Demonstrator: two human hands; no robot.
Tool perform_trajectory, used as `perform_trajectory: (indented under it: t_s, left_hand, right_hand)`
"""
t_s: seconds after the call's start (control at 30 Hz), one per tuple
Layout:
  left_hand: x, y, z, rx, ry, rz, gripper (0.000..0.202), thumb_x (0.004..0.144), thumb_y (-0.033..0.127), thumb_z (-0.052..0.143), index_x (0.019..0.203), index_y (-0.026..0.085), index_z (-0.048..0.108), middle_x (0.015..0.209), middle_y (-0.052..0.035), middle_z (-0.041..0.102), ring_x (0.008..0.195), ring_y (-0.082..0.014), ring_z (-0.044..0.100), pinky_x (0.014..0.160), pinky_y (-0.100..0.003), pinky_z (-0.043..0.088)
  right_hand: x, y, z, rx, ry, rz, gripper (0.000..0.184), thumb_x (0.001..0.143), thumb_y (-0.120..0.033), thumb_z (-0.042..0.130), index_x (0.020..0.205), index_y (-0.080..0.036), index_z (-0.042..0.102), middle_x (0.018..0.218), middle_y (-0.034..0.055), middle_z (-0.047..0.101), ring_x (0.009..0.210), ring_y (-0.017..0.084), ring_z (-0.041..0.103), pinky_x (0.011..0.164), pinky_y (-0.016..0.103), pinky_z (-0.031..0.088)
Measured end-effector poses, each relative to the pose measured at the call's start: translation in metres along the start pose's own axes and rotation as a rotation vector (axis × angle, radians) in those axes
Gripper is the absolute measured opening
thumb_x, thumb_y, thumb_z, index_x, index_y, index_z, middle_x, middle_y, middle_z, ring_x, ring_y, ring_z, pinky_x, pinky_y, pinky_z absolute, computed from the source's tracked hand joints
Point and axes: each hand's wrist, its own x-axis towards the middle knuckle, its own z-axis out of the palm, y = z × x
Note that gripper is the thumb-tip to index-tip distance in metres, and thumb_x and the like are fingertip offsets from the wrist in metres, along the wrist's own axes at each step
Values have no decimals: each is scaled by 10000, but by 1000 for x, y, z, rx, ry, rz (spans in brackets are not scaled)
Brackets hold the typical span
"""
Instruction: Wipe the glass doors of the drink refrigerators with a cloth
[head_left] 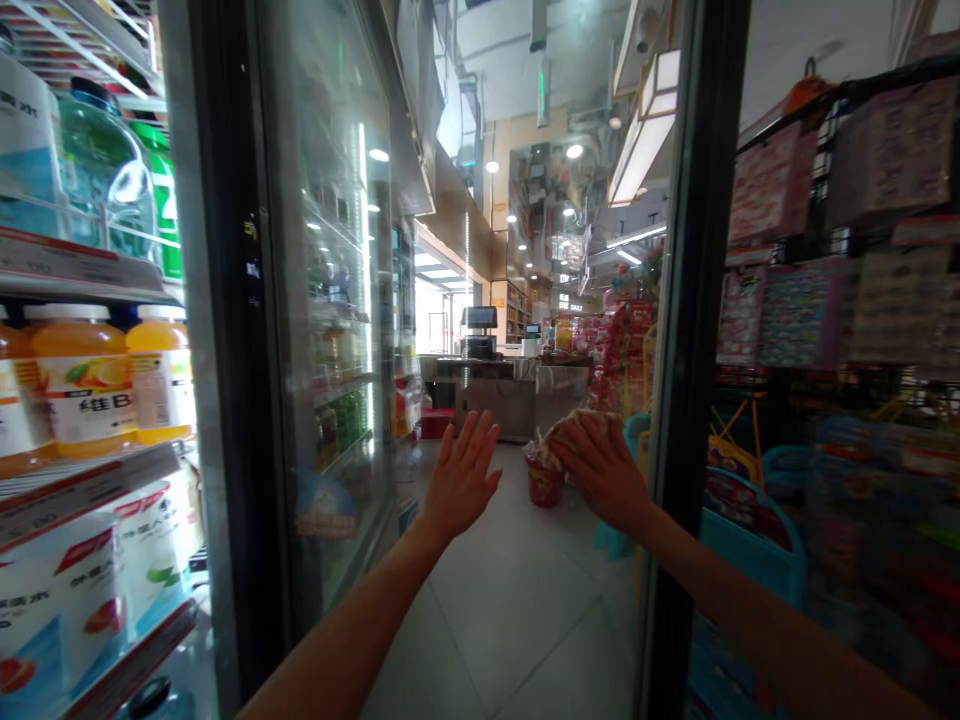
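Observation:
My left hand (463,475) is stretched out flat with its fingers apart, palm facing the glass door (510,620). Whether that palm touches the pane, I cannot tell. Under my right hand (606,468) is a crumpled beige cloth (553,440), held against the glass with the fingers over it. Part of the cloth is hidden by the hand. The door's black frame edge (694,400) runs upright beside my right wrist, and the other dark edge (232,400) stands to the left of both hands.
At left, cooler shelves hold orange drink bottles (81,375) and a large clear bottle (109,170). Beyond the glass are a red bucket (544,483) on the tiled floor, a checkout counter (495,390) and a turquoise plastic chair (750,530). Packaged goods (806,310) hang at right.

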Motion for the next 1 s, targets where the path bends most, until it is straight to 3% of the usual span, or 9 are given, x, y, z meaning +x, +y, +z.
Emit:
perform_trajectory:
  t_s: [0.17, 0.23, 0.37, 0.43, 0.57, 0.73, 0.77, 0.9, 1.0]
  left_hand:
    - [-5, 1, 2, 24, 22, -1, 538, 888, 332, 418, 1382, 129, 352, 1448, -117, 358, 1407, -225, 155, 1159, -447, 118]
    - [-9, 1, 2, 30, 19, 12, 527, 888, 312, 417, 1377, 124, 357, 1450, -116, 356, 1409, -222, 140, 1161, -444, 112]
    - [-27, -2, 0, 33, 0, 24, 529, 880, 308, 441, 1364, 106, 373, 1442, -127, 367, 1414, -226, 91, 1162, -444, 104]
    - [-35, -5, -1, 37, -8, 8, 527, 879, 304, 445, 1362, 106, 373, 1446, -129, 360, 1415, -224, 85, 1161, -439, 110]
    - [-49, -21, -2, 52, -11, -109, 570, 882, 308, 441, 1398, 106, 310, 1459, -142, 330, 1411, -229, 117, 1153, -442, 142]
    - [-69, -47, -4, 75, 35, -166, 620, 890, 309, 426, 1435, 97, 217, 1461, -162, 316, 1411, -223, 121, 1154, -433, 124]
    - [-72, -51, -5, 80, 51, -165, 628, 892, 315, 425, 1438, 98, 204, 1461, -163, 316, 1412, -219, 116, 1154, -428, 119]
    - [-81, -66, -9, 101, 76, -201, 639, 901, 333, 414, 1447, 108, 171, 1465, -162, 313, 1415, -210, 106, 1152, -421, 123]
    - [-86, -78, -12, 107, 71, -230, 629, 906, 339, 395, 1449, 116, 170, 1462, -162, 318, 1412, -222, 130, 1144, -440, 150]
  right_hand:
    - [-1, 19, -3, -74, 168, 325, 486, 859, -267, 464, 1334, -164, 456, 1506, 151, 253, 1408, 332, 138, 1064, 602, 243]
    - [-17, 4, 1, -47, 117, 236, 445, 853, -232, 465, 1294, -178, 500, 1483, 146, 308, 1407, 333, 142, 1054, 600, 260]
    - [-44, -37, 7, 73, -16, -100, 437, 820, -114, 453, 1209, -278, 567, 1351, 49, 515, 1379, 247, 261, 1086, 526, 267]
    - [-31, -44, 8, 88, -2, -68, 429, 828, -140, 460, 1225, -270, 559, 1350, 55, 517, 1368, 252, 282, 1092, 535, 244]
    - [14, -54, 12, 59, 79, 199, 462, 827, -207, 491, 1288, -210, 514, 1439, 116, 399, 1382, 328, 221, 1078, 593, 190]
    - [46, -82, 20, 160, -21, -172, 492, 831, -132, 449, 1301, -272, 492, 1410, 44, 454, 1352, 249, 306, 1107, 518, 186]
    - [56, -84, 19, 169, -17, -160, 496, 832, -137, 452, 1309, -269, 482, 1420, 49, 440, 1352, 251, 304, 1105, 529, 180]
    - [95, -94, 19, 141, 73, 137, 512, 825, -187, 491, 1335, -199, 452, 1482, 108, 330, 1385, 316, 211, 1084, 590, 153]
    - [89, -119, 27, 167, 62, -43, 500, 823, -149, 470, 1322, -190, 466, 1458, 88, 379, 1374, 299, 236, 1088, 556, 180]
